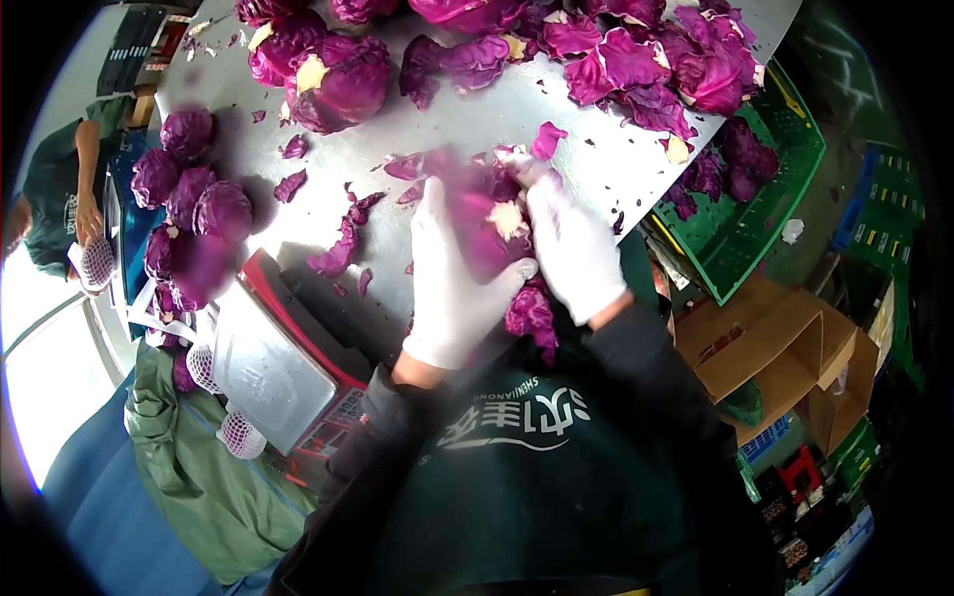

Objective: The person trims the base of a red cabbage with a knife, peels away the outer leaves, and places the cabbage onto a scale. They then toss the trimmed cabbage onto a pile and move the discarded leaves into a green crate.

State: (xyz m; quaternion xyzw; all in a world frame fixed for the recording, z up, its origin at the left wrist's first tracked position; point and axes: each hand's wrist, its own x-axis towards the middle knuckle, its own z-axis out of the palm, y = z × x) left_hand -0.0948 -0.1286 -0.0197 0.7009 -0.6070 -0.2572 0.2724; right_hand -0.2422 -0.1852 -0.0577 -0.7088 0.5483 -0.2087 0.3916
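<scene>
On my feed, a smooth steel table (556,129) littered with purple scraps (338,253) carried a pile (189,199) of round heads at its left, beside a flat scale (268,368). At its near edge the gloved left hand (452,283) and right hand (576,253) clasped a cabbage (492,223) between them. Right of it, a green slatted crate (760,233) held loose leaves (730,159), above open cardboard boxes (785,348).

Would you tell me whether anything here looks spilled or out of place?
Torn purple leaf scraps lie strewn over the metal table around the cabbage held in the left hand and right hand; nothing else stands out.
</scene>
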